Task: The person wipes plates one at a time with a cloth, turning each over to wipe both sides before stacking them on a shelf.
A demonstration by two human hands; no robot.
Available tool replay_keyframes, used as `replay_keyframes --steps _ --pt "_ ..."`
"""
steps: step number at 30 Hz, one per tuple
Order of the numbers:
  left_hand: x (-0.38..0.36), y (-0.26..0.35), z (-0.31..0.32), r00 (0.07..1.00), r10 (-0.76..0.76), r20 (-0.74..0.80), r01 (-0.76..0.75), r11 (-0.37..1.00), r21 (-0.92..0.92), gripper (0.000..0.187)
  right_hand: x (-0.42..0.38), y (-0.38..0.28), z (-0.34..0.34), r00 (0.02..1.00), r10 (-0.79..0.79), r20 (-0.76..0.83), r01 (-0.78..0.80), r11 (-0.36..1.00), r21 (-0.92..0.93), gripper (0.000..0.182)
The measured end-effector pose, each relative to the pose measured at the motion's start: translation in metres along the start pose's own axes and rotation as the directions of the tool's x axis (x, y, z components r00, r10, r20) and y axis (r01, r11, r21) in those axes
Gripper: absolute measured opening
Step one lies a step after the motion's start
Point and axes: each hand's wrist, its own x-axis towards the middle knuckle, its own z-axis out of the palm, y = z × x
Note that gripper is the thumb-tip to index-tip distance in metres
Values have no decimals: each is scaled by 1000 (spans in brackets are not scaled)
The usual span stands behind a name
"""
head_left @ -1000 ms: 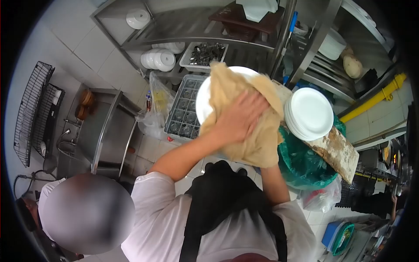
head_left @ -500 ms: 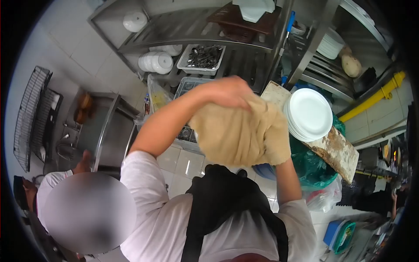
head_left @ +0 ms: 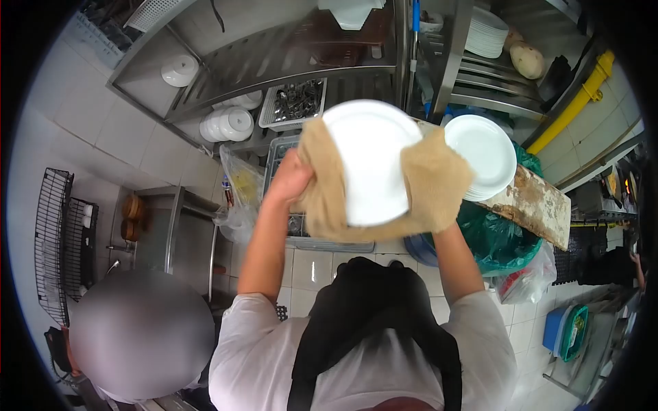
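Observation:
A white plate [head_left: 373, 161] is held up in front of me, with a tan cloth [head_left: 322, 205] wrapped over its left and right edges and passing below it. My left hand [head_left: 291, 178] is closed round the cloth at the plate's left side. The cloth covers my right hand at the plate's right side, so its fingers are hidden; only the forearm shows. Just to the right, a stack of white plates [head_left: 480, 154] rests on a worn board.
The worn board [head_left: 548, 212] lies over a green bag [head_left: 493, 240] at right. A cutlery basket [head_left: 295, 103] and white bowls [head_left: 226, 125] sit on a metal shelf ahead. Another person [head_left: 140, 335], face blurred, is at left beside a sink. Plates stand on the upper right rack.
The white plate's face has come into view between the cloth's ends. My left hand has moved left and down, from the top of the cloth to its left side. The camera view has shifted.

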Motion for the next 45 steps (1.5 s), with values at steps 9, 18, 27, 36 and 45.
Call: replay_keyframes --steps 9,18,27,36,45 --pt "-14 -29 24 991 35 -127 -44 997 -69 34 21 -43 -12 847 285 449 -139 934 -329 33" --pt "-28 -59 96 746 -5 -666 -347 851 -395 45 -4 -55 55 941 335 -52 -336 904 -263 24" --pt "-4 6 -2 903 169 -394 -242 960 -144 27 20 -36 20 957 285 62 -286 958 19 30" --pt "-52 -18 9 965 249 -81 -252 967 -25 39 29 -34 5 996 58 63 -28 916 -401 62" --pt "-69 -34 85 944 55 -324 -246 773 -584 50 29 -53 25 977 150 149 -127 980 -156 10"
